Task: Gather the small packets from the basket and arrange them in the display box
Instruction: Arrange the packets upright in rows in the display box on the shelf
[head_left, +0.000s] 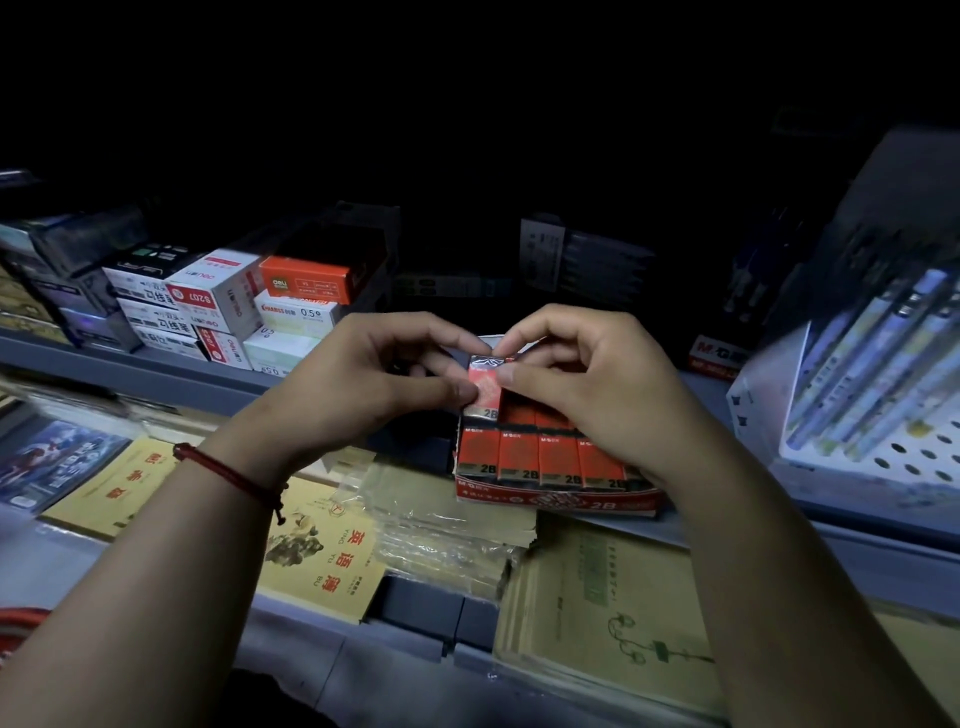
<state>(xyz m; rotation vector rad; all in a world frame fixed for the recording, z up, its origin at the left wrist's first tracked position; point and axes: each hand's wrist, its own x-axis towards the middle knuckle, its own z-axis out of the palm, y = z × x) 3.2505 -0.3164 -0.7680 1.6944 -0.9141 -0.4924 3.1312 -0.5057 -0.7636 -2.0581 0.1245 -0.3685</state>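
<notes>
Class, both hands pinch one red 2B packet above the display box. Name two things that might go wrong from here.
The packet is held only by fingertips of the left hand and right hand, so it may slip and fall. The display box sits near the shelf edge with its front row packed tight; pressing might shove it or tip neighbours.

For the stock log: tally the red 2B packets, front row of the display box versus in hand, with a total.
Red 2B packets showing in the front row of the red cardboard display box: 4
Red 2B packet pinched between left hand and right hand: 1
Total: 5. Back row mostly hidden.
</notes>
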